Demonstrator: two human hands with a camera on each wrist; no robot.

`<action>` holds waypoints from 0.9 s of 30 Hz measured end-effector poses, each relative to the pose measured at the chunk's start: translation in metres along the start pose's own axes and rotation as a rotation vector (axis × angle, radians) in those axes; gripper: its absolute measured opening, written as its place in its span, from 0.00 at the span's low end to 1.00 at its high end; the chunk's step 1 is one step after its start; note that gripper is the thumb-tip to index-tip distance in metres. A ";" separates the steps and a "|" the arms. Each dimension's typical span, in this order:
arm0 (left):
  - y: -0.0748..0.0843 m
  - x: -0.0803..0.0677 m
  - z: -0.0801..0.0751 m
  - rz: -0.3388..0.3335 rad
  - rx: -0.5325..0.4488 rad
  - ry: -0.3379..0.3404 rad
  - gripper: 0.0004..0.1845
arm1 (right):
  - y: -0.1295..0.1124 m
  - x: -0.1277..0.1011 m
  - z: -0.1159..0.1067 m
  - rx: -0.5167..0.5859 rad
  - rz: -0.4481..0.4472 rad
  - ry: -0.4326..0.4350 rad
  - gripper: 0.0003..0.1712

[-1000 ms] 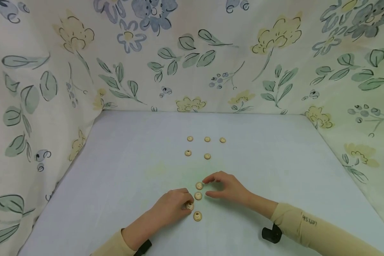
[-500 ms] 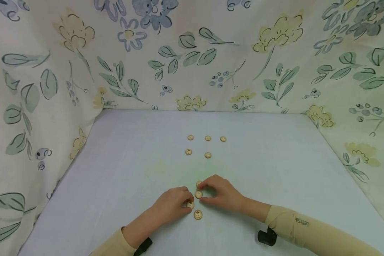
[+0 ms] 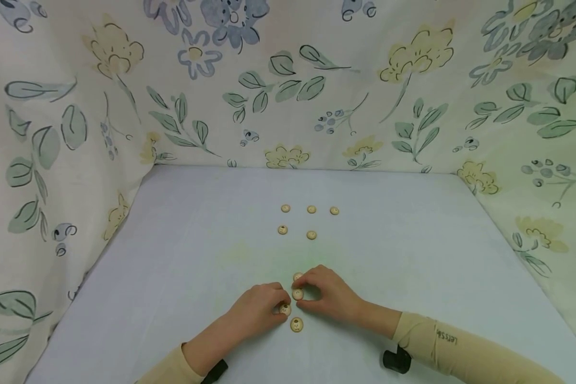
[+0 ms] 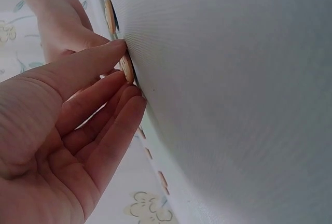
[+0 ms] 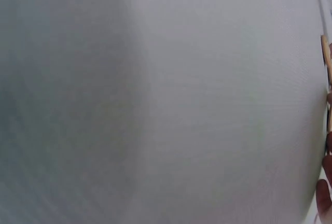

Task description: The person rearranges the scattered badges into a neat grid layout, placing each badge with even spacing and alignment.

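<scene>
Small round wooden discs with dark face-like markings lie on the white table. My left hand pinches one disc by its edges between thumb and fingers; the left wrist view shows this disc standing out between the fingertips, close at the table surface. Just to the right, my right hand pinches another disc between thumb and forefinger. Behind that, a further disc is partly hidden by the right fingers. Nearer the body lies one more disc, untouched. The right wrist view shows mostly tabletop, with fingertips at its right edge.
Farther back, several more discs lie in two rows, among them a back-row disc and a front-row disc. A flowered cloth hangs behind and along both sides of the white table.
My right hand has moved left and slightly toward the body, its thumb and forefinger closing on the disc beside the left hand. The left hand keeps its disc in place.
</scene>
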State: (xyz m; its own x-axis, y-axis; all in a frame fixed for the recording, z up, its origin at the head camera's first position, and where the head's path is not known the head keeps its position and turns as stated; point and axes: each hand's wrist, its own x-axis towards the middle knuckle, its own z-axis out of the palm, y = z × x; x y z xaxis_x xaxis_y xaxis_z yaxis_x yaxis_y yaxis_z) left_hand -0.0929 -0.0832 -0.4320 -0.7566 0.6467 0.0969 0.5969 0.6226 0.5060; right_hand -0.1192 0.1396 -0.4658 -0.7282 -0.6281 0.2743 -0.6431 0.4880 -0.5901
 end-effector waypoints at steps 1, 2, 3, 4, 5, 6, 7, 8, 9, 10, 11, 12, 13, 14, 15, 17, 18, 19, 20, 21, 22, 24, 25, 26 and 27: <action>0.000 0.000 0.000 -0.001 -0.001 -0.001 0.05 | -0.001 0.000 0.000 0.000 0.004 -0.002 0.16; 0.000 0.000 0.000 -0.002 -0.002 -0.001 0.05 | -0.001 0.000 0.000 -0.001 0.005 -0.002 0.15; 0.000 0.000 0.000 -0.001 -0.003 0.000 0.06 | -0.001 0.000 0.000 -0.002 0.004 -0.001 0.15; 0.000 0.000 0.000 -0.002 -0.003 0.000 0.06 | -0.002 0.000 0.000 -0.005 0.000 0.000 0.15; 0.000 0.000 0.000 -0.003 -0.002 0.000 0.06 | -0.002 0.000 0.000 -0.007 -0.005 0.003 0.15; 0.000 -0.001 0.001 -0.006 -0.004 -0.001 0.05 | -0.002 0.000 0.001 -0.008 -0.012 0.005 0.15; -0.001 -0.001 0.001 -0.009 -0.003 -0.001 0.05 | -0.002 0.000 0.001 -0.009 -0.018 0.007 0.15; -0.001 -0.001 0.001 -0.011 -0.002 0.000 0.05 | -0.001 0.000 0.001 -0.010 -0.023 0.010 0.15; -0.001 -0.001 0.001 -0.014 -0.003 -0.001 0.05 | -0.001 0.000 0.001 -0.011 -0.027 0.012 0.15; -0.001 -0.001 0.001 -0.016 -0.002 -0.002 0.05 | -0.001 0.000 0.001 -0.013 -0.030 0.013 0.14; -0.001 -0.001 0.000 -0.017 -0.003 -0.001 0.05 | -0.001 0.000 0.001 -0.013 -0.032 0.015 0.14; -0.001 -0.001 0.000 -0.018 -0.004 -0.001 0.05 | -0.001 0.000 0.001 -0.013 -0.032 0.016 0.14; -0.001 -0.001 0.000 -0.017 -0.006 0.000 0.05 | -0.001 0.000 0.001 -0.012 -0.032 0.018 0.14; -0.001 -0.001 0.000 -0.014 -0.008 0.001 0.06 | -0.001 0.000 0.001 -0.013 -0.031 0.020 0.14; -0.001 -0.001 0.000 -0.012 -0.008 0.001 0.06 | -0.001 0.000 0.002 -0.013 -0.030 0.020 0.14; 0.000 -0.001 0.000 -0.008 -0.009 0.002 0.06 | -0.001 0.000 0.002 -0.013 -0.028 0.022 0.14; 0.000 -0.001 -0.001 -0.008 -0.010 0.002 0.06 | -0.001 0.000 0.002 -0.013 -0.025 0.023 0.14; 0.000 -0.001 -0.001 -0.008 -0.011 0.003 0.06 | -0.001 0.000 0.002 -0.015 -0.023 0.023 0.14; 0.000 0.000 -0.001 -0.009 -0.009 0.001 0.07 | 0.000 0.000 0.002 -0.016 -0.020 0.022 0.14; 0.000 0.000 -0.001 -0.010 -0.009 0.000 0.07 | -0.001 0.000 0.002 -0.017 -0.017 0.022 0.14; 0.001 0.000 -0.001 -0.011 -0.008 -0.001 0.07 | -0.001 0.001 0.002 -0.015 -0.015 0.022 0.14; 0.001 0.000 -0.001 -0.014 -0.007 -0.007 0.07 | -0.001 0.001 0.003 -0.013 -0.007 0.019 0.13; 0.001 0.000 -0.001 -0.015 -0.005 -0.010 0.07 | -0.002 0.001 0.003 -0.011 -0.005 0.019 0.13; 0.001 0.000 -0.001 -0.017 -0.003 -0.014 0.07 | -0.002 0.001 0.003 -0.010 -0.003 0.018 0.13; 0.000 0.001 -0.001 -0.017 -0.001 -0.017 0.07 | -0.003 0.001 0.002 -0.009 0.000 0.018 0.13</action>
State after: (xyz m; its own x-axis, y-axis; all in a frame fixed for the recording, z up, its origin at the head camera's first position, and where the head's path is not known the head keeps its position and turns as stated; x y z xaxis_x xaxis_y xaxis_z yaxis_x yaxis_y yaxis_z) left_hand -0.0934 -0.0831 -0.4306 -0.7618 0.6436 0.0734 0.5837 0.6329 0.5086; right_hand -0.1177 0.1362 -0.4657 -0.7326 -0.6168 0.2879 -0.6450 0.4939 -0.5832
